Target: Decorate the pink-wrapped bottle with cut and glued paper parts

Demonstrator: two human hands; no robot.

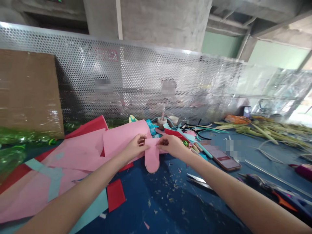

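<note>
A pink paper cutout [152,159] with a rounded lower end hangs between my two hands over the blue table. My left hand [136,145] pinches its upper left edge with thumb and fingers. On the upper right edge, my right hand [172,145] has a similar pinch. Large pink paper sheets [122,136] lie just behind and to the left of my left hand, some over red sheets [94,125]. Open scissors [198,180] rest beneath my right forearm, which hides their handles. A small red paper piece [116,195] lies near my left forearm.
A phone [223,157] and a glue gun [280,191] lie on the right. Paper scraps litter the blue table [175,201]. Small cups [162,123] stand at the back before a perforated metal screen [146,74]. Cardboard [29,94] leans at left; dry stalks [280,130] lie at right.
</note>
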